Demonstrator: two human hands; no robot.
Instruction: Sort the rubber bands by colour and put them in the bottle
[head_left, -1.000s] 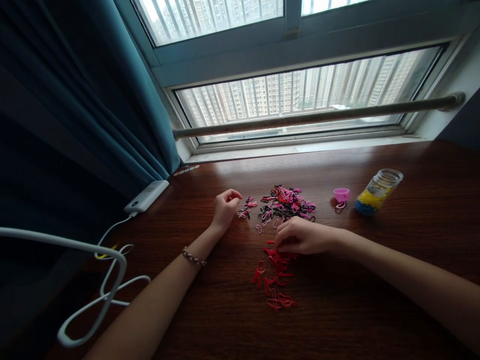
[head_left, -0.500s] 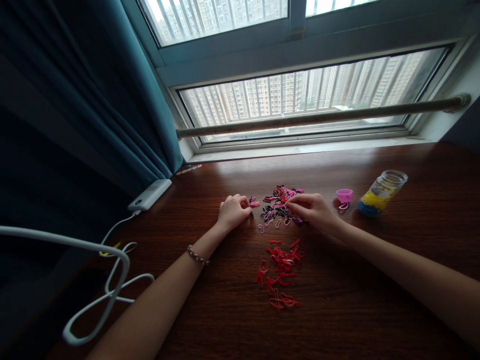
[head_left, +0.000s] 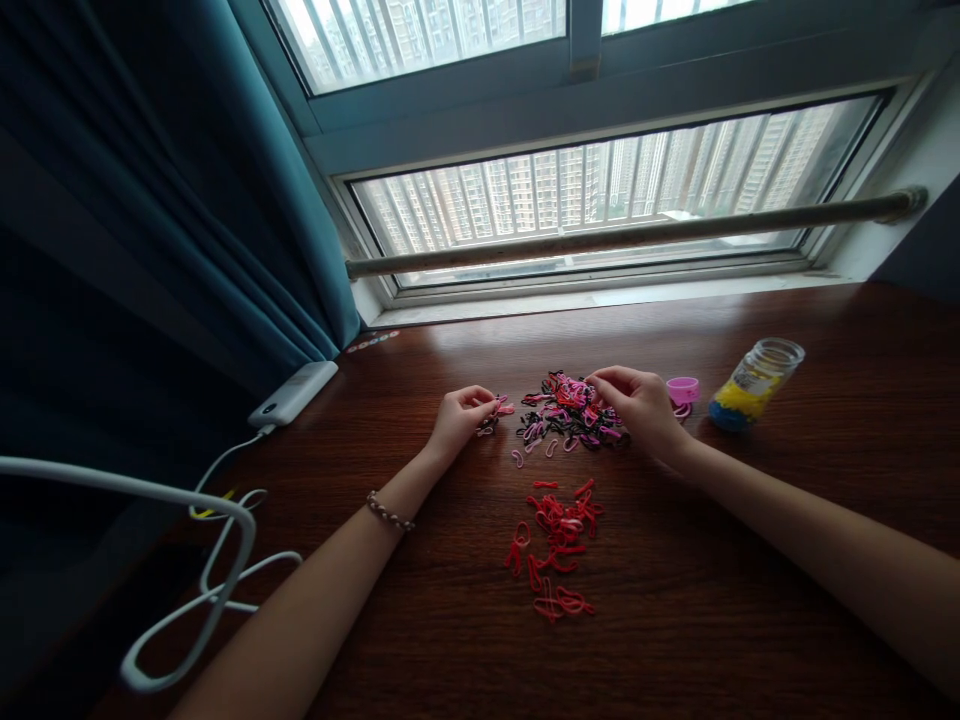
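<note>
Under the window: dark wooden tabletop (head_left: 750, 600).
Mixed pile: pink, black and red bands (head_left: 564, 412), mid-tabletop.
Red pile (head_left: 559, 545): nearer me, apart from the mixed one.
Right hand (head_left: 637, 408): fingertips pinched at the mixed pile's right edge; what they grip, I cannot tell.
Left hand (head_left: 456, 420): curled, fingertips at a few stray bands (head_left: 495, 415).
Jar (head_left: 754, 385): far right, tilted.
Pink lid (head_left: 682, 390): just beside my right hand.

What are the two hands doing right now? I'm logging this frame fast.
Left hand: curled, fingertips at the small band cluster; grip cannot be told.
Right hand: fingers pinched at the mixed band pile; hold cannot be told.
</note>
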